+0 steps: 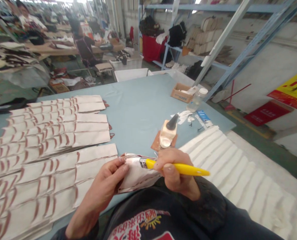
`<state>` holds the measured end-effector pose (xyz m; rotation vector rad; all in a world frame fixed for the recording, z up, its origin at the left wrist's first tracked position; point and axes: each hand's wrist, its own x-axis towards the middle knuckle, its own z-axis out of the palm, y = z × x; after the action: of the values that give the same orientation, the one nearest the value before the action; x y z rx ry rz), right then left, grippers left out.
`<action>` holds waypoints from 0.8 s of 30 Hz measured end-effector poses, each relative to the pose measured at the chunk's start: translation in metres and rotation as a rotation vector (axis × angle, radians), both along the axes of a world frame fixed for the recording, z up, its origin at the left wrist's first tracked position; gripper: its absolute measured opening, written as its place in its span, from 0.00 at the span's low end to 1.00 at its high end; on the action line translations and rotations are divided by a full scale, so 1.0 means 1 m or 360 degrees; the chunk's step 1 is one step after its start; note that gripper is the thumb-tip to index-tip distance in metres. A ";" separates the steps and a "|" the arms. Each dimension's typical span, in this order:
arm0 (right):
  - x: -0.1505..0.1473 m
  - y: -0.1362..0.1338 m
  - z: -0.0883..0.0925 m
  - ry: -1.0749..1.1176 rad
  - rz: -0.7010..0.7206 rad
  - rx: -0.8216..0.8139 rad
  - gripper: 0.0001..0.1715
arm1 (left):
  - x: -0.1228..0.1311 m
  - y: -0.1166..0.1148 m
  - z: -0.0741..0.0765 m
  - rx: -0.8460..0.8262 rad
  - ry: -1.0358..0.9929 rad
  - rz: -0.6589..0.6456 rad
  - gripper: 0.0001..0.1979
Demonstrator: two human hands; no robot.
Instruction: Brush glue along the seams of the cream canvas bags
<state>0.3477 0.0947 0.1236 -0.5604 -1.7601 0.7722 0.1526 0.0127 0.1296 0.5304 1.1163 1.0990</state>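
Note:
My left hand [112,178] grips the left edge of a white fabric piece [138,176] with reddish-brown edging, thumb on top. Closed around a yellow-handled brush [188,169], my right hand [175,168] holds its bristle end against the fabric near the upper edge. The lower part of the fabric lies close to my dark apron. Just beyond my right hand stands a cream-coloured bottle [168,133] with a black cone-shaped top, on a brown square pad [155,142]. The bristles are mostly hidden against the fabric.
Rows of overlapping white pieces with brown edges [90,130] cover the table's left side. White padded strips [228,166] lie at the right. Farther back on the blue-green table [138,96] are a cardboard box [181,93], a clear jar [198,100] and scraps. People sit at tables behind.

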 end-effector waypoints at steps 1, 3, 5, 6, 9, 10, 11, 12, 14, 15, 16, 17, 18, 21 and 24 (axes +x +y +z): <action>-0.001 0.002 0.001 0.0006 -0.0002 0.0110 0.20 | 0.000 -0.001 0.000 -0.0001 -0.0010 -0.0026 0.21; -0.003 0.005 0.001 0.0011 -0.0053 0.0203 0.17 | -0.001 -0.002 0.000 0.0008 -0.0016 -0.0054 0.21; -0.003 0.005 0.001 0.0053 -0.0094 0.0121 0.16 | -0.001 -0.003 0.001 0.0012 -0.0012 -0.0045 0.22; -0.003 0.005 0.001 0.0090 -0.0083 0.0090 0.16 | -0.001 -0.003 0.002 0.0012 -0.0006 -0.0036 0.22; -0.004 0.000 0.004 0.0110 0.0007 0.0175 0.14 | -0.001 -0.005 0.003 0.0045 0.0007 -0.0043 0.23; -0.005 -0.001 0.007 0.0079 0.0019 0.0244 0.14 | -0.001 -0.005 0.004 0.0067 0.0007 -0.0051 0.22; -0.006 -0.001 0.010 0.0037 0.0006 0.0317 0.14 | -0.001 -0.005 0.004 0.0089 0.0006 -0.0053 0.21; -0.007 -0.001 0.012 -0.0002 -0.0033 0.0382 0.15 | 0.000 -0.006 0.004 0.0107 0.0003 -0.0049 0.21; -0.009 -0.001 0.017 -0.0038 -0.0139 0.0456 0.15 | 0.000 -0.006 0.003 0.0122 -0.0009 -0.0028 0.20; -0.010 -0.001 0.019 -0.0029 -0.0176 0.0465 0.16 | -0.001 -0.007 0.003 0.0121 -0.0016 -0.0017 0.20; -0.011 -0.002 0.020 -0.0010 -0.0187 0.0469 0.16 | -0.001 -0.007 0.002 0.0118 -0.0022 -0.0010 0.20; -0.012 -0.002 0.020 0.0006 -0.0177 0.0470 0.17 | -0.001 -0.008 0.001 0.0114 -0.0026 -0.0006 0.20; -0.013 -0.003 0.020 0.0006 -0.0151 0.0472 0.17 | -0.002 -0.009 0.000 0.0109 -0.0026 0.0002 0.20; -0.012 -0.004 0.017 -0.0068 -0.0154 0.0501 0.17 | -0.002 -0.011 -0.004 0.0104 0.0001 0.0056 0.21; -0.004 -0.005 0.011 -0.0174 -0.0262 0.0433 0.16 | -0.003 -0.012 -0.008 0.0100 -0.0003 0.0092 0.22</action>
<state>0.3437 0.0895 0.1351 -0.5628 -1.8553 0.3857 0.1496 0.0007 0.1217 0.5491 1.1041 1.1877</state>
